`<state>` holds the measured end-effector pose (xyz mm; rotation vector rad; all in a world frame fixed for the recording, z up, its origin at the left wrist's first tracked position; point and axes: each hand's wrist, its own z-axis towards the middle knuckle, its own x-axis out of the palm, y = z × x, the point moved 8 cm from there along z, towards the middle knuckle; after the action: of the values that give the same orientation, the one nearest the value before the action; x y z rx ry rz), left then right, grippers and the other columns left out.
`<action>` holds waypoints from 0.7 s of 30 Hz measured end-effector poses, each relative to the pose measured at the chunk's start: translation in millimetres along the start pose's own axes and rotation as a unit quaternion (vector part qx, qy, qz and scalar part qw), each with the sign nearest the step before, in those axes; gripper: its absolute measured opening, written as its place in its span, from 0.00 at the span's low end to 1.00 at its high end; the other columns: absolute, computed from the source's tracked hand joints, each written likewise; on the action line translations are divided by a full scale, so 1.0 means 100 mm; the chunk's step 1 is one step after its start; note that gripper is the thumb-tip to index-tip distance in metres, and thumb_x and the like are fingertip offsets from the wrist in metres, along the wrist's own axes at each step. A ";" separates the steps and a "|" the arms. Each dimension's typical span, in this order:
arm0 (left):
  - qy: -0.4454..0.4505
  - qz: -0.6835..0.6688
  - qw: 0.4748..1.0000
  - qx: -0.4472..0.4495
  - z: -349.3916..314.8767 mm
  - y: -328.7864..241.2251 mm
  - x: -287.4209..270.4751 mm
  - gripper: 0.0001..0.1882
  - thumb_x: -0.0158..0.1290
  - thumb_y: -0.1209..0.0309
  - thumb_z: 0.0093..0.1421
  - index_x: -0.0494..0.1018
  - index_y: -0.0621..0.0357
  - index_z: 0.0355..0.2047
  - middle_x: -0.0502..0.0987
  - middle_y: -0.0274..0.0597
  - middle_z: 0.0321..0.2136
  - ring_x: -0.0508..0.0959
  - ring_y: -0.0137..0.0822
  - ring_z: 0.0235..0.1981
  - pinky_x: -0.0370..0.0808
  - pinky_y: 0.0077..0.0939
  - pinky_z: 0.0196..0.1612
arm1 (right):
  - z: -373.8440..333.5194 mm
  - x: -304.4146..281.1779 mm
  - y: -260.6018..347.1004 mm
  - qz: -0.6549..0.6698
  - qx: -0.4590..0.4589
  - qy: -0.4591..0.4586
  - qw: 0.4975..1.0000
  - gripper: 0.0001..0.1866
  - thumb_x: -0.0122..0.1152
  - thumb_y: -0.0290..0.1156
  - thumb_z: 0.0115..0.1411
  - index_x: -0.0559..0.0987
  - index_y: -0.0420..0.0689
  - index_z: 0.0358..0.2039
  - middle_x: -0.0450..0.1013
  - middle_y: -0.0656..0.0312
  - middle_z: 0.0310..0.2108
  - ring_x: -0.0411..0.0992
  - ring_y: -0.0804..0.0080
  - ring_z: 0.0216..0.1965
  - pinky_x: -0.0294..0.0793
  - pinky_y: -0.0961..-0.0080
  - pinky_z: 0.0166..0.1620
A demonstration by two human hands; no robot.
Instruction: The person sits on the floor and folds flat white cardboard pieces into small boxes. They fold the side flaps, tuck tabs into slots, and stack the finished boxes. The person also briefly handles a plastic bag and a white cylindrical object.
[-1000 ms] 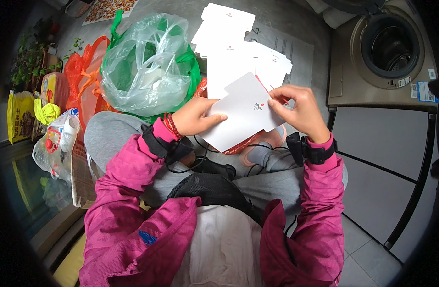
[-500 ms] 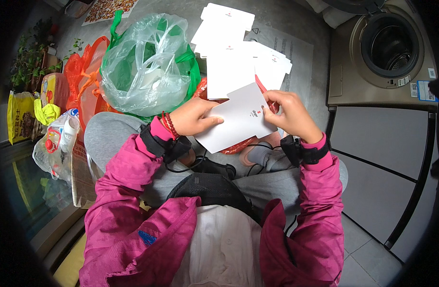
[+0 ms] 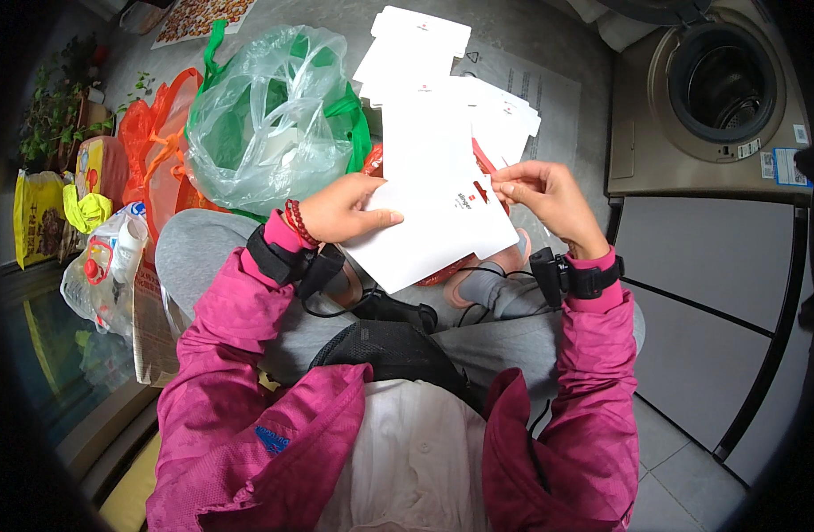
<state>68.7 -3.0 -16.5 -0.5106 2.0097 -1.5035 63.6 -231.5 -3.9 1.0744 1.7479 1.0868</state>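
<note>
A white card (image 3: 433,226) with a small red mark and a dark hanging slot is held in front of me, tilted. My left hand (image 3: 340,211) is closed on its left side, thumb flat on top. With thumb and index finger pinched, my right hand (image 3: 542,191) grips the card's upper right corner beside the slot. I cannot make out whether a small scrap is also between those fingers. Just beyond lies a stack of similar white cards (image 3: 424,115), with more white cards (image 3: 504,111) to its right. Red plastic (image 3: 451,269) shows partly beneath the held card.
A green bag lined with clear plastic (image 3: 274,133) stands at the far left, beside orange-red bags (image 3: 163,133). Bottles in a clear bag (image 3: 114,257) lie further left. On the right are a washing machine (image 3: 642,142) with its door open and a grey cabinet (image 3: 699,257).
The card has tilted flatter and its slot now shows, where my right fingers covered it before. My right fingers have shifted to the corner; my left hand has moved slightly left.
</note>
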 end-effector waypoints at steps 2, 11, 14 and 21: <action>0.002 0.000 1.000 0.014 0.01 -0.01 0.00 0.22 0.58 0.58 0.59 0.75 0.66 0.41 0.69 0.32 0.15 0.65 0.21 0.16 0.62 0.19 0.19 | 0.00 0.03 -0.03 0.064 0.030 0.008 0.997 0.11 0.58 0.25 0.61 0.79 0.33 0.42 0.78 0.60 0.32 0.74 0.80 0.31 0.74 0.86 0.35; 0.056 -0.088 0.994 -0.025 -0.01 -0.03 0.10 0.18 0.59 0.62 0.58 0.74 0.68 0.39 0.75 0.35 0.25 0.72 0.23 0.26 0.70 0.21 0.30 | -0.03 0.40 -0.14 0.323 0.107 0.063 0.938 0.05 0.61 0.24 0.59 0.78 0.36 0.35 0.76 0.62 0.28 0.74 0.82 0.26 0.74 0.88 0.30; 0.056 -0.098 0.993 -0.031 -0.02 -0.03 0.09 0.18 0.58 0.64 0.59 0.73 0.69 0.40 0.77 0.37 0.29 0.74 0.25 0.30 0.72 0.22 0.35 | -0.04 0.45 -0.10 0.356 0.092 0.067 0.928 0.06 0.60 0.24 0.59 0.77 0.35 0.35 0.77 0.60 0.30 0.75 0.80 0.28 0.77 0.84 0.33; 0.043 -0.136 0.990 -0.025 -0.03 -0.02 0.10 0.18 0.58 0.65 0.59 0.73 0.69 0.42 0.78 0.38 0.31 0.75 0.25 0.32 0.72 0.22 0.37 | -0.06 0.48 0.00 0.351 0.093 0.052 0.930 0.07 0.59 0.23 0.60 0.77 0.34 0.37 0.77 0.59 0.32 0.76 0.78 0.30 0.78 0.82 0.34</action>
<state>59.4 -7.2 -16.5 -0.7785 2.1142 -1.6619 42.9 -188.2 -11.4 1.8793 1.5969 1.4317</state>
